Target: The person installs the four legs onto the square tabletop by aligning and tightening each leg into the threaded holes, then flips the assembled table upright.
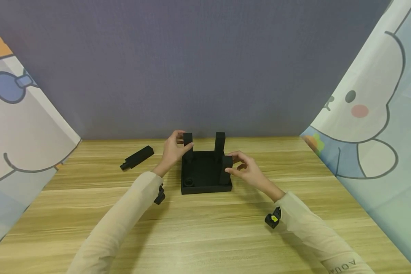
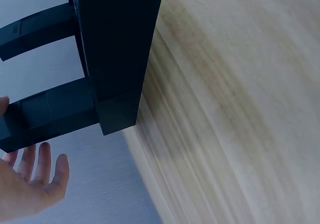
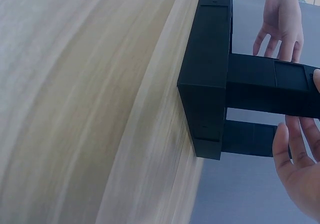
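A black square tabletop [image 1: 204, 169] lies upside down with its raised rim upward, and three black legs stand up from it. At the rear left leg [image 1: 188, 137], my left hand [image 1: 172, 150] pinches the upper end between thumb and fingers. My right hand [image 1: 248, 171] likewise pinches the top of the front right leg [image 1: 227, 169], its fingers [image 3: 298, 146] spread beyond it. The rear right leg [image 1: 220, 142] stands untouched. A round black socket [image 1: 189, 182] shows in the front left corner. To the left lies another black leg [image 1: 138, 157], with a narrower stepped end.
All of this is on a light wooden table [image 1: 205, 232]. A grey panel [image 1: 198, 68] rises right behind its back edge, close to the rear legs. Cartoon-printed curtains [image 1: 373, 114] flank both sides. Each wrist carries a small black camera.
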Action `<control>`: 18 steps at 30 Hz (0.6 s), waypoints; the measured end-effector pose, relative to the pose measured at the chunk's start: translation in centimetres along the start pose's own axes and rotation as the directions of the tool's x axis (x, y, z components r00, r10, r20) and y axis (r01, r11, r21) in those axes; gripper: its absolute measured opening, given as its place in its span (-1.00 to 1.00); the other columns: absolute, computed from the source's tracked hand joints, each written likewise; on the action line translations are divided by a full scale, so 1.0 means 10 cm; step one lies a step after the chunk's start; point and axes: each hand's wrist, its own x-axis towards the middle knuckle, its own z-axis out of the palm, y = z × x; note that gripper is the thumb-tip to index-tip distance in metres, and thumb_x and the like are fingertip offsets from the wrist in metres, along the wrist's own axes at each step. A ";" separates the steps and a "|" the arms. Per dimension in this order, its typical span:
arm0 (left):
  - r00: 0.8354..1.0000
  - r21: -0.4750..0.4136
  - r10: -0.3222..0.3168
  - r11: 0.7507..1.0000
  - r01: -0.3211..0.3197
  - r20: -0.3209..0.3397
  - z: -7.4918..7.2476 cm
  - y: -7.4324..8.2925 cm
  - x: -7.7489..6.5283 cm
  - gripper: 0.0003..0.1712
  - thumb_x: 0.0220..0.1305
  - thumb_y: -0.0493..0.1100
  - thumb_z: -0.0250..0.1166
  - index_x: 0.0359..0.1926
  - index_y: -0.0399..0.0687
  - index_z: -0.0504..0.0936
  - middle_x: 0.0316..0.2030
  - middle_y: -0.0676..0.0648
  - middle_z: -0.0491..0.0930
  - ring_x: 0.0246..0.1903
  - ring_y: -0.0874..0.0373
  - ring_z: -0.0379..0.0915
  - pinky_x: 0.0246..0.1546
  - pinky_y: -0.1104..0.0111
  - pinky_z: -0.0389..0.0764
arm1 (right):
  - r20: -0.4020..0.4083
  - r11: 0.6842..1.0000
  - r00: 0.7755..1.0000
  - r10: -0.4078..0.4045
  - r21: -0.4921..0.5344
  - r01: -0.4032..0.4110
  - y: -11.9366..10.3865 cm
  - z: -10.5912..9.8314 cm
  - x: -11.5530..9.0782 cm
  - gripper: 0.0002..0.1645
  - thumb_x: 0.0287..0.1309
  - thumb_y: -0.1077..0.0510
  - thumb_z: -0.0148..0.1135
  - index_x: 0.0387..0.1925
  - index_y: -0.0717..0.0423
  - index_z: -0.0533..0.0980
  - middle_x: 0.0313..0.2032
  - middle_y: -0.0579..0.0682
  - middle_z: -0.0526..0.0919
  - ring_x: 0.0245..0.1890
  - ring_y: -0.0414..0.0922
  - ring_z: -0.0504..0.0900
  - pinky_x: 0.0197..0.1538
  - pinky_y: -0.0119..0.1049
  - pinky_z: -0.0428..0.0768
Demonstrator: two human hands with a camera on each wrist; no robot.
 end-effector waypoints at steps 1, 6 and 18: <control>1.000 0.004 -0.001 1.000 0.001 0.000 0.00 0.00 0.00 -0.42 0.08 -0.13 0.35 0.10 -0.19 0.38 -0.05 -0.25 0.51 -0.10 -0.14 0.52 -0.12 0.10 0.57 | 0.000 1.000 1.000 0.001 0.001 -0.001 0.00 0.00 0.00 -0.52 0.01 0.36 0.27 0.01 0.37 0.39 -0.16 0.27 0.50 -0.16 0.09 0.48 -0.22 -0.10 0.56; 1.000 -0.005 0.003 1.000 -0.002 0.012 -0.01 -0.01 0.00 -0.45 0.08 -0.15 0.35 0.09 -0.19 0.39 -0.07 -0.26 0.52 -0.11 -0.13 0.52 -0.14 0.09 0.58 | 0.001 1.000 1.000 0.000 -0.001 0.000 0.00 0.00 0.00 -0.52 0.00 0.36 0.28 0.00 0.36 0.40 -0.17 0.27 0.50 -0.16 0.09 0.49 -0.22 -0.10 0.56; 0.987 -0.033 -0.043 0.998 0.048 0.158 -0.15 -0.03 0.06 -0.47 0.15 -0.14 0.29 0.14 -0.10 0.37 0.02 -0.25 0.45 0.01 -0.15 0.45 -0.07 0.08 0.54 | 0.005 1.000 1.000 0.010 0.005 -0.010 -0.02 -0.01 0.01 -0.53 0.01 0.36 0.28 0.00 0.36 0.40 -0.17 0.26 0.50 -0.17 0.07 0.48 -0.23 -0.13 0.56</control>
